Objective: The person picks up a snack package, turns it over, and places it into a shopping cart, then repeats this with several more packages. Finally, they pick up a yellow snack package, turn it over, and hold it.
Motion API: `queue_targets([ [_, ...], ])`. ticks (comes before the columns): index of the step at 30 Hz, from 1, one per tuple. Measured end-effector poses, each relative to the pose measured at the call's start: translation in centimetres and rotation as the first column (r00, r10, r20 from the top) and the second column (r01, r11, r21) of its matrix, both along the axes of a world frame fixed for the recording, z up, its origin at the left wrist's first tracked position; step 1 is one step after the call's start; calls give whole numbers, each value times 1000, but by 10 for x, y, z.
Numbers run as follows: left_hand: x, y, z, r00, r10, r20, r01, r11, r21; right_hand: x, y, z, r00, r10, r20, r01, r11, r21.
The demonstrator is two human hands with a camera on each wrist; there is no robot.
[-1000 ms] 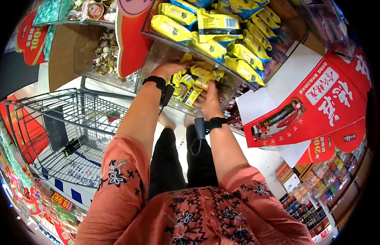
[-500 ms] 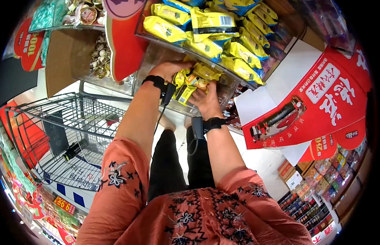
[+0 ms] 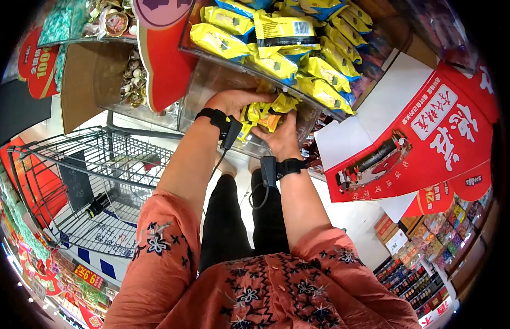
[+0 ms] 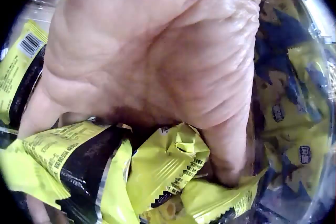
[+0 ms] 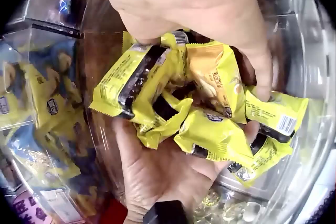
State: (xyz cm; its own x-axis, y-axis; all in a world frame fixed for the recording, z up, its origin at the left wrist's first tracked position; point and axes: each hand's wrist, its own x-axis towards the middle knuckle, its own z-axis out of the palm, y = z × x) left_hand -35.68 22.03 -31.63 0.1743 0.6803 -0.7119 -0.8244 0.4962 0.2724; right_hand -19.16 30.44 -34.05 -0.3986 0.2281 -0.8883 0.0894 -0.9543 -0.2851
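My left hand (image 3: 233, 103) and right hand (image 3: 282, 137) meet inside a clear plastic bin (image 3: 195, 93), round a cluster of small yellow-and-black snack packets (image 3: 259, 114). In the right wrist view, the left hand (image 5: 163, 174) cups the packets from one side, palm toward them. Opposite it, the right hand (image 5: 194, 3) curls its fingers over the cluster, one finger against a packet with a barcode (image 5: 275, 113). One packet has an orange panel (image 5: 210, 71). The left wrist view has the left hand's fingers and thumb spread round several packets (image 4: 89, 161).
Above the bin, a clear case (image 3: 238, 64) is heaped with larger yellow-and-blue packets (image 3: 277, 66). A red cardboard sign (image 3: 164, 71) stands at its left, a red display board (image 3: 408, 131) at right. A wire shopping cart (image 3: 112, 164) stands left of my legs.
The packets have been gathered into a tighter cluster between the hands and lifted slightly. The left hand has moved a little further round them; fewer loose packets show in the bin.
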Motion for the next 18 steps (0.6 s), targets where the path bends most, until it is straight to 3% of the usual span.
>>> queue_targets([
  [6, 13, 6, -13, 999, 49, -12, -48, 997, 69, -3, 4, 5, 999, -36, 12, 36, 999, 11],
  [9, 20, 3, -12, 972, -182, -148, 198, 975, 103, 2, -2, 7, 999, -49, -14, 49, 998, 43],
  [13, 21, -10, 13, 918, -163, -361, 251, 945, 211, 6, -20, 36, 997, -54, -57, 62, 986, 157],
  [14, 21, -15, 29, 880, -176, -442, 262, 955, 141, 10, -22, 29, 995, -78, -66, 86, 989, 122],
  [18, 32, -26, 51, 855, -34, -517, 167, 963, 212, 12, -27, 53, 994, -24, -107, 43, 983, 180],
])
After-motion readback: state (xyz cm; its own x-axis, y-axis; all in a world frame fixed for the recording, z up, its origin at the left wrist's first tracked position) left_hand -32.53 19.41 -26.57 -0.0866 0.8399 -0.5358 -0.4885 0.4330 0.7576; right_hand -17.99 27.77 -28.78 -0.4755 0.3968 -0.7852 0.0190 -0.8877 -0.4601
